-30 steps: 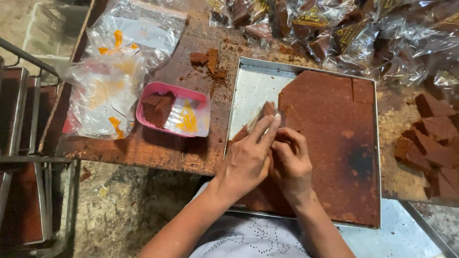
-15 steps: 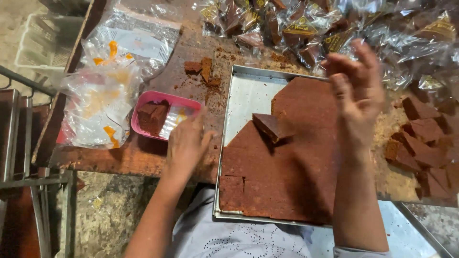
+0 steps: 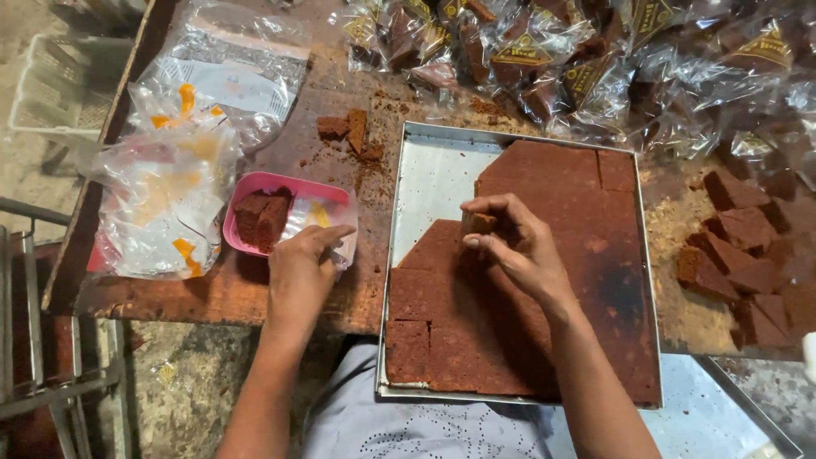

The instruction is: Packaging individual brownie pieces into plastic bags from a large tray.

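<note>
reddish-brown cake slab (image 3: 544,280) in silver tray (image 3: 399,204), pink tub (image 3: 255,183) beside.

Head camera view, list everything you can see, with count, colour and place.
Rectangular metal baking tray: one, silver, centre of the table.
Flat brown cake slab: one, partly cut, filling most of the tray.
Small pink plastic tub: one, left of the tray, brown pieces inside.
Clear plastic bags: a loose pile, yellow print, far left.
Wrapped brown cake packets: many, along the top.
Loose cut brown cake pieces: several, right of the tray.
Worn wooden table: one, brown.
Left hand: touching the tub.
Right hand: pinching a small brown cake piece.
</note>
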